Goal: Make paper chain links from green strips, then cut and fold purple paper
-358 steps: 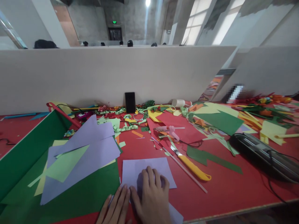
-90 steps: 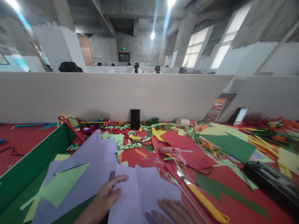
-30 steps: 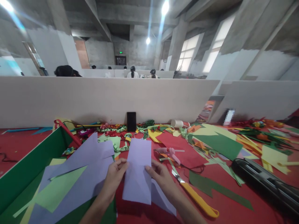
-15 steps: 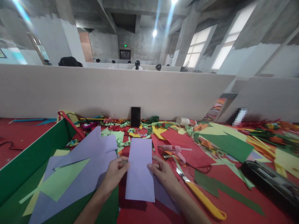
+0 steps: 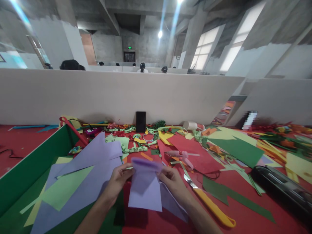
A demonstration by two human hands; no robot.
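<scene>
A purple sheet of paper (image 5: 145,191) is held between my two hands above the red tabletop, its upper end bent over toward me and blurred. My left hand (image 5: 121,177) pinches its left edge between thumb and fingers. On the opposite edge, my right hand (image 5: 172,178) is closed in the same kind of pinch. Another purple piece (image 5: 172,204) lies below, partly covered by my right hand and forearm. Just right of that hand rests a craft knife (image 5: 209,204) with a yellow handle and its blade pointing away from me.
A green box (image 5: 41,152) on the left holds purple, green and yellow sheets. Beyond my hands lie a pink glue gun (image 5: 179,154), paper scraps and an upright black phone (image 5: 140,122). At right sits a black device (image 5: 282,188). A white partition (image 5: 117,97) closes the back.
The purple paper's upper end, standing flat before, is now bent down toward me. Both hands keep their grip on its sides and have barely shifted.
</scene>
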